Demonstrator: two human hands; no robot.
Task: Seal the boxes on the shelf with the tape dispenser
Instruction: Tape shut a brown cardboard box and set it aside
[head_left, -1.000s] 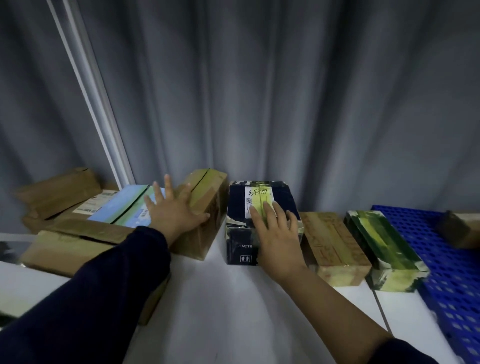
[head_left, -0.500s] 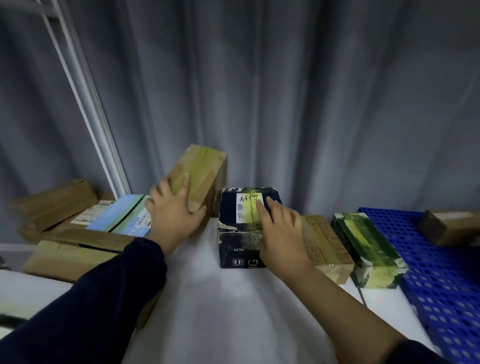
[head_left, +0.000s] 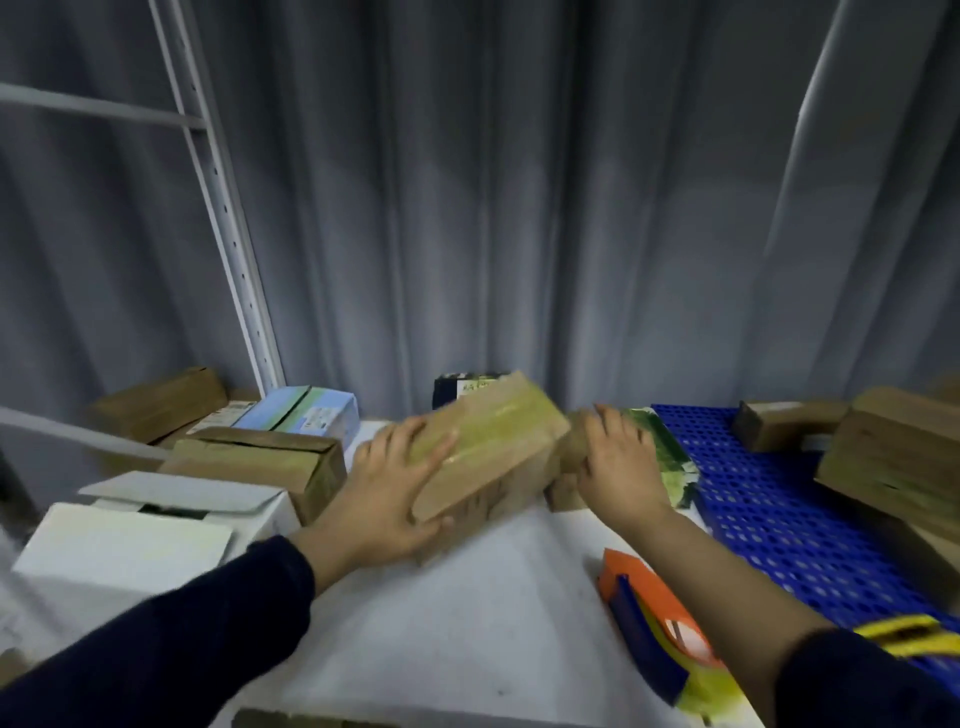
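Several boxes sit along the white shelf (head_left: 467, 639) in my feed. Far left I see a white box (head_left: 119, 540) with its flap up, an untaped brown box (head_left: 260, 457) just behind it and a pale blue box (head_left: 306, 410) further back. The left hand (head_left: 384, 499) grips a taped brown box (head_left: 488, 452), thumb on top. The box is tilted, and I cannot tell whether it is clear of the shelf. A dark box (head_left: 457, 384) peeks out behind it. The right hand (head_left: 618, 467) lies flat, fingers spread, across a low brown box (head_left: 566, 493) and a green-patterned box (head_left: 670, 457). The orange and blue tape dispenser (head_left: 649, 623) lies on the shelf under the right forearm, with neither hand on it. A blue perforated mat (head_left: 779, 519) carries more brown boxes (head_left: 893, 457) at far right.
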